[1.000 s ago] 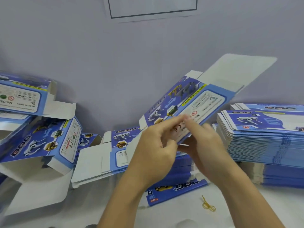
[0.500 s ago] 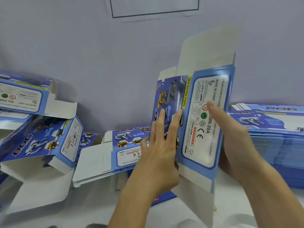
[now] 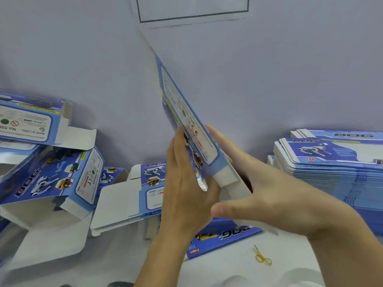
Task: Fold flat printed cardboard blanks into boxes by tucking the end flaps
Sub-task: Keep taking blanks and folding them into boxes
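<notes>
I hold one cardboard blank [image 3: 187, 125] tilted on edge above the surface [image 3: 228, 272], between the two stacks of flat blanks. My left hand [image 3: 184, 195] is flat, fingers together, pressed against the blank's printed face. My right hand [image 3: 267, 195] is spread, palm against the opposite side, thumb out below the lower end flap [image 3: 227, 177].

Risk 1: the blank is clamped between two flat palms, not pinched. If either palm eases, I judge it slides down toward the loose blank [image 3: 223, 235] lying beneath it.

Risk 2: pressing the panels unevenly may crease the board off its score lines, so the tube opens skewed and the end flap does not tuck.

Risk 3: the upper flap [image 3: 149, 52], far above the hands, is unsupported and may bend.

Risk 4: the tall stack [image 3: 331, 162] right of the blank sits near my right wrist; a wide swing may shift it.
</notes>
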### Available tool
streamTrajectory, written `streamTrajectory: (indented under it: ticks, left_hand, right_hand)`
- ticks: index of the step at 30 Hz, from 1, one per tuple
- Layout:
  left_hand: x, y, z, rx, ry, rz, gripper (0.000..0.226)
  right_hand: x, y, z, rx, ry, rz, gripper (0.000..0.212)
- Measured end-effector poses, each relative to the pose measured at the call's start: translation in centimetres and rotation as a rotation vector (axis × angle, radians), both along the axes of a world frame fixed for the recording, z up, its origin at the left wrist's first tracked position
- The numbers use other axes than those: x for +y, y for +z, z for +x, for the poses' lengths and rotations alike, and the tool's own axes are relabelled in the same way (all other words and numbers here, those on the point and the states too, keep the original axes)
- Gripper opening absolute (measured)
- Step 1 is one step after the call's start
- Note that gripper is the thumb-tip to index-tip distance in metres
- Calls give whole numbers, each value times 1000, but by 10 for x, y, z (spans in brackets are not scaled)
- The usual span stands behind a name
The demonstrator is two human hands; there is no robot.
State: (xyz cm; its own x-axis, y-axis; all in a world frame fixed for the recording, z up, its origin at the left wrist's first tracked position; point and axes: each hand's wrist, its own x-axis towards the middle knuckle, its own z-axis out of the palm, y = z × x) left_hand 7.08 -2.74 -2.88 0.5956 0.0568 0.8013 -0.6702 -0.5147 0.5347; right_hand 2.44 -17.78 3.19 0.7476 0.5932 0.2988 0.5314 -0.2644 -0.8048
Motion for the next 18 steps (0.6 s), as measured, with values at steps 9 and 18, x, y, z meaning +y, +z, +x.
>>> streamTrajectory:
  ticks: [9,18]
  left_hand:
    - [5,7,-2,85,119,-241,84]
    - [24,15,0,299,131,-407,51]
  right_hand:
    - [-10,1,4,-25,-15,174,72]
    - [-11,-7,16,-11,-276,102,101]
